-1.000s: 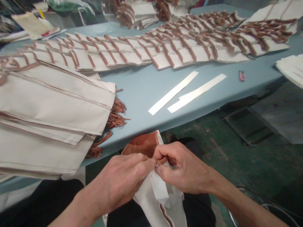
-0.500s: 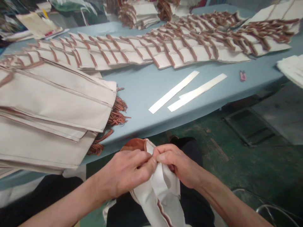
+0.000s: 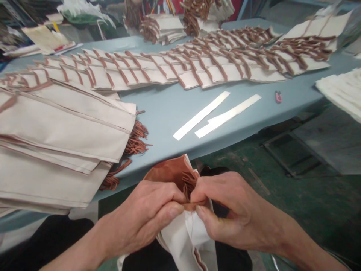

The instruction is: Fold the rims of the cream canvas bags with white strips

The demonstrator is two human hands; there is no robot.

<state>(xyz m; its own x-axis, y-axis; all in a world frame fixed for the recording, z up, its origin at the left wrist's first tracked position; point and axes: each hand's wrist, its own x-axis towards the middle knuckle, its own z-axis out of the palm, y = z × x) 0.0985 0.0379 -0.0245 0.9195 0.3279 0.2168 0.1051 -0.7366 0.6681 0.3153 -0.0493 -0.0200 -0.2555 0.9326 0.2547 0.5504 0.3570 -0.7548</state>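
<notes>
The left hand (image 3: 149, 212) and the right hand (image 3: 234, 210) are facing each other with the tips nearly meeting, each pinching between thumb and bent forefinger the brown edge of a cream cloth piece (image 3: 176, 235). This piece is hanging over the person's dark-clad lap, just before the near edge of the blue table (image 3: 158, 124), its brown lining (image 3: 165, 173) showing behind the fingers. Brown strands (image 3: 189, 180) are sticking up beside the right forefinger; whether they are being gripped too is hard to tell. On the table, white strips (image 3: 201, 116) are lying near a small pink tool (image 3: 278, 97). Larger cream pieces (image 3: 64, 150) are lying stacked at the left, brown cords (image 3: 137, 145) trailing from their ends, and folded brown-edged pieces (image 3: 187, 79) are overlapping in long rows behind.
</notes>
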